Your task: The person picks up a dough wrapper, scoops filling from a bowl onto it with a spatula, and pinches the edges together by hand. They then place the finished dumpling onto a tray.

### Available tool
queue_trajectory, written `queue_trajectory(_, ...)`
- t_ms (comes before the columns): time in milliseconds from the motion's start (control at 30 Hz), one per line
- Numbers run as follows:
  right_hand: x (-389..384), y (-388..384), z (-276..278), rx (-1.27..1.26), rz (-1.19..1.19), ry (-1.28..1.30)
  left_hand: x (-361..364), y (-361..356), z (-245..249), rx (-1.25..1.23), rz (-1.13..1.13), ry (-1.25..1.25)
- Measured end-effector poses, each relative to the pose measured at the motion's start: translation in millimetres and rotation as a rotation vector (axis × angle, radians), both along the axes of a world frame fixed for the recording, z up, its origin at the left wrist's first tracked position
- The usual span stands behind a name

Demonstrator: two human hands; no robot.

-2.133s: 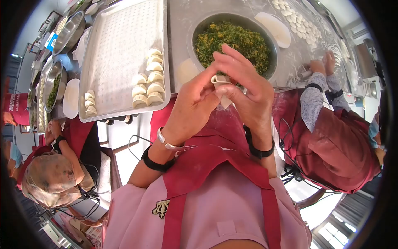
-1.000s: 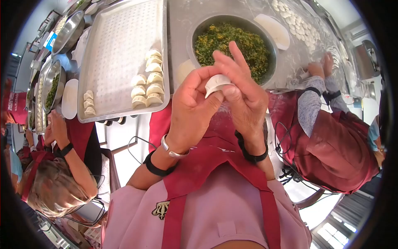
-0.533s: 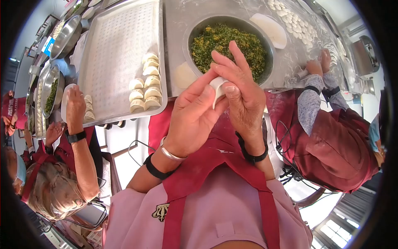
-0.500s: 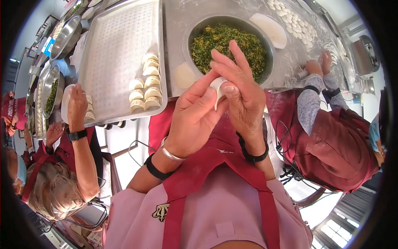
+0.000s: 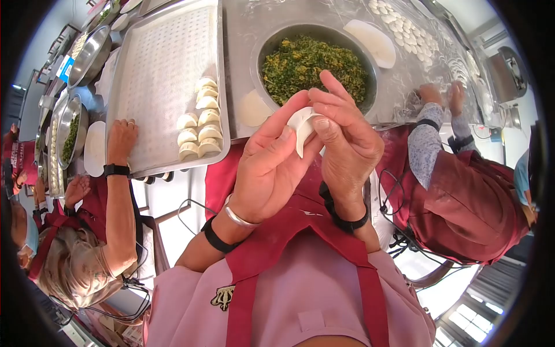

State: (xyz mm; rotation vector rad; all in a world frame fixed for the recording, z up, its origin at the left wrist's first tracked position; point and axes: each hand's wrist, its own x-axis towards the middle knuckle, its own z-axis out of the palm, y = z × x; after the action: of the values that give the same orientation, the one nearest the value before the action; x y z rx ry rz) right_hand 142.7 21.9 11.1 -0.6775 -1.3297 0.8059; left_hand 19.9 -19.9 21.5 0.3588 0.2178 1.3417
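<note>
A white folded dumpling (image 5: 302, 128) is held between both hands, at the near edge of the filling bowl. My left hand (image 5: 269, 159) pinches its left side with thumb and fingers. My right hand (image 5: 348, 139) has its thumb and index finger closed on the dumpling's right edge. Just beyond the hands stands a metal bowl (image 5: 259, 92) of chopped green and yellow filling (image 5: 315, 66). White dough wrappers (image 5: 252, 109) lie left of the bowl. On the perforated metal tray (image 5: 156, 69), several finished dumplings (image 5: 199, 120) stand in rows at the right side.
At the left, a co-worker's hand (image 5: 122, 139) rests at the tray's near left corner, near more bowls (image 5: 91, 55). To the right, another co-worker's hands (image 5: 442, 97) are over the floured table (image 5: 404, 95). Stacked wrappers (image 5: 373, 43) and many dough pieces (image 5: 404, 29) lie beyond.
My hands have shifted slightly, and more of the dumpling shows between them. The left co-worker's hand has moved down and right onto the tray's corner. The right co-worker's hands have moved apart.
</note>
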Motion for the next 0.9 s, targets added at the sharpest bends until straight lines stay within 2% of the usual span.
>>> queue_trajectory(300,11.4,9.2,-0.2,0.098,0.017,-0.218,-3.7,1.7,-3.2,0.031,-0.009,0.05)
queue_trajectory(367,5.4,2.0,8.0,-0.088,0.076,-0.03,-7.5,1.6,-0.9,0.017,-0.026,0.045)
queue_trajectory(433,4.1,-0.7,14.8,-0.172,0.117,0.048,-8.1,1.9,3.1,0.017,-0.046,0.035)
queue_trajectory(533,9.0,2.7,13.7,-0.067,0.145,-0.06,-9.2,0.5,6.2,0.024,-0.079,0.019)
queue_trajectory(600,17.3,12.2,3.8,0.118,0.149,-0.219,-11.1,-1.4,5.4,0.019,-0.102,0.013)
queue_trajectory(700,18.8,9.6,5.1,0.109,0.14,-0.245,-11.4,-1.6,5.9,0.009,-0.117,0.032)
queue_trajectory(900,22.5,11.0,10.0,0.063,0.287,-0.197,-19.8,-1.2,2.8,0.01,-0.184,0.044)
